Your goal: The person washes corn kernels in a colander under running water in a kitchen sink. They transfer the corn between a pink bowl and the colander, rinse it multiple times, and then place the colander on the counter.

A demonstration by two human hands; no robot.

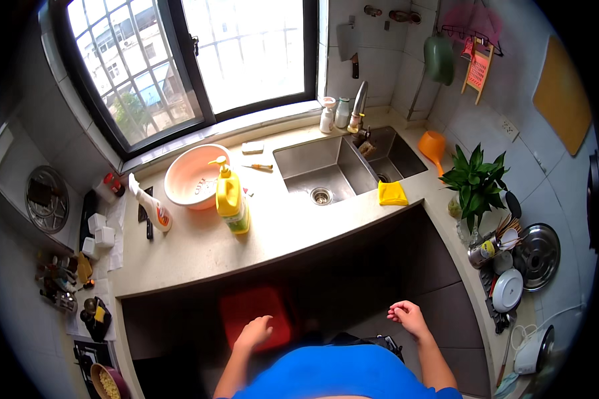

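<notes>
My left hand (253, 332) hangs over the floor in front of the counter, above a red stool-like object (246, 307). Its fingers are loosely bent, and nothing shows in them. To the right, my right hand (410, 318) is held in the air below the sink, fingers half curled and slightly apart, also without anything visible. Neither hand touches the counter. On the counter ahead stand a yellow pump bottle (230, 199), a pink basin (180, 176) and a white spray bottle (152, 206). A folded yellow cloth (393, 193) lies on the sink's front edge.
A steel double sink (326, 165) with a faucet (360, 103) sits under the window. An orange ladle (432, 147), a leafy plant (474, 183), dishes (507, 290) and a pot lid (541, 256) line the right side. A pot of food (108, 384) stands at lower left.
</notes>
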